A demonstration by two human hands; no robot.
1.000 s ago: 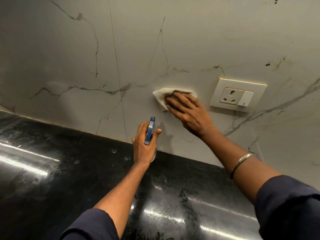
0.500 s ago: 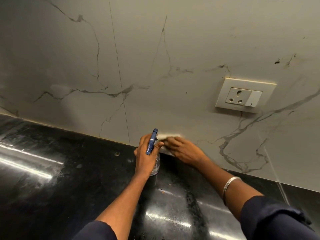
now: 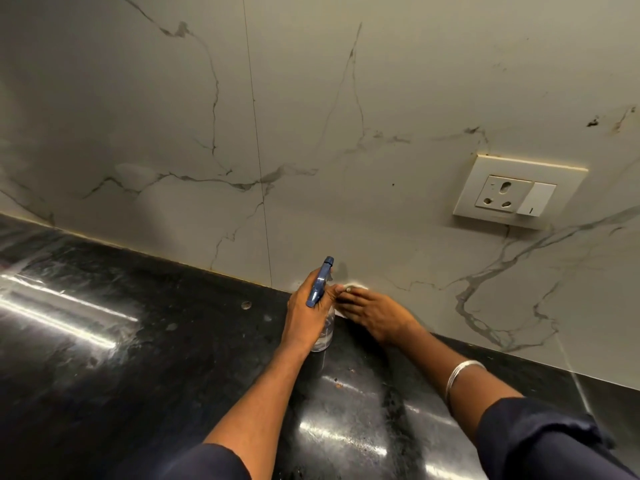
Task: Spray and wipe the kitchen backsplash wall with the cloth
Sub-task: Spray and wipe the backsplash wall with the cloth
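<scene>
The backsplash wall [image 3: 346, 98] is pale marble with grey veins. My left hand [image 3: 304, 313] grips a clear spray bottle [image 3: 325, 332] with a blue trigger head [image 3: 320, 282], held just above the black counter close to the wall. My right hand [image 3: 374, 313] presses a white cloth [image 3: 356, 289] flat against the bottom of the wall where it meets the counter. Most of the cloth is hidden under my fingers.
A white socket and switch plate [image 3: 519, 192] is set in the wall to the upper right. The glossy black stone counter [image 3: 138, 341] runs along below the wall. Dark spots [image 3: 593, 122] mark the wall at the far right.
My right hand has wiped the cloth down the wall from beside the socket to the counter joint. The left hand with the bottle stayed close to the same spot.
</scene>
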